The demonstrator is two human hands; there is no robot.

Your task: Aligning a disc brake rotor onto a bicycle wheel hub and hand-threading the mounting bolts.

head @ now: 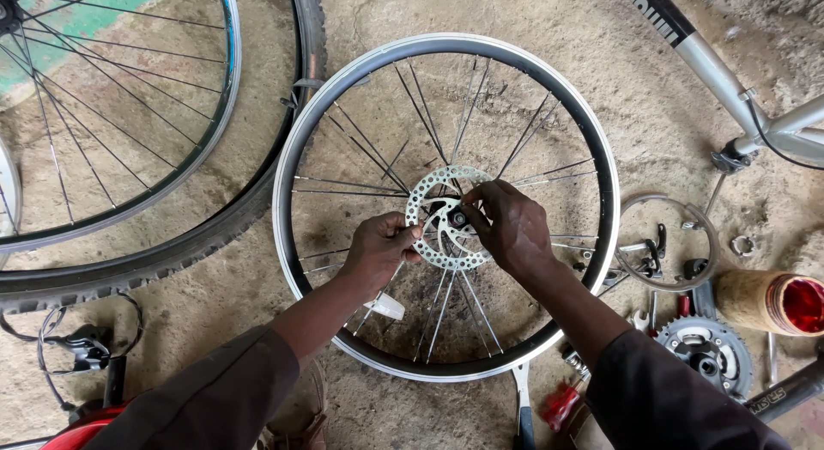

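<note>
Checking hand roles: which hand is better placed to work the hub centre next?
Probably right. The right hand already has its fingertips at the hub centre, while the left hand grips the brake disc at its outer edge, steadying it.

Dusty concrete floor (pixel 652 115), even daylight

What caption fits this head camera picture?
Two hands, left hand and right hand, hold a brake disc on a bare bicycle wheel.

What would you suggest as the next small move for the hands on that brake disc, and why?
Probably turn the fastener at the hub with the right hand, while the left hand steadies the brake disc: the right fingertips already pinch at its centre, and the left grips its edge.
</note>
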